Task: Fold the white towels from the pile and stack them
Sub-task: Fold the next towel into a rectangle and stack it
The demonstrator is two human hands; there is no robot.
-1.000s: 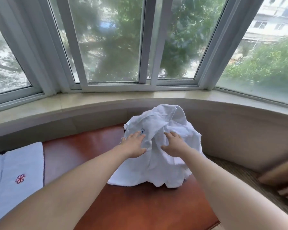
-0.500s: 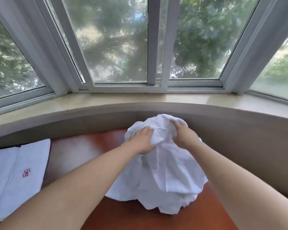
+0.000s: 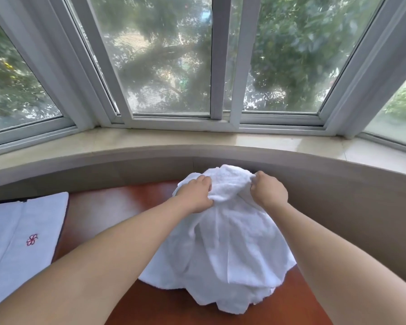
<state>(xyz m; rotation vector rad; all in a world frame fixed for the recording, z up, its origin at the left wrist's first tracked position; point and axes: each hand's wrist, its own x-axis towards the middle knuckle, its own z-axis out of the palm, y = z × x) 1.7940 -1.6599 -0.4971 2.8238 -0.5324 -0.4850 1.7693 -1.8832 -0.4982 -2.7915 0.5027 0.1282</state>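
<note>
We gripped the crumpled white terry towel (image 3: pixel 223 242) with both hands, our left hand (image 3: pixel 195 195) and right hand (image 3: pixel 268 192) bunching its top, fingers curled tight. It draped down onto the reddish-brown wooden tabletop (image 3: pixel 108 212) near the far edge. A flat white towel with a red emblem (image 3: pixel 21 235) lay at the left edge.

Bay window (image 3: pixel 171 66) (leafy outside) above a red-brown table (image 3: pixel 108 207).
</note>
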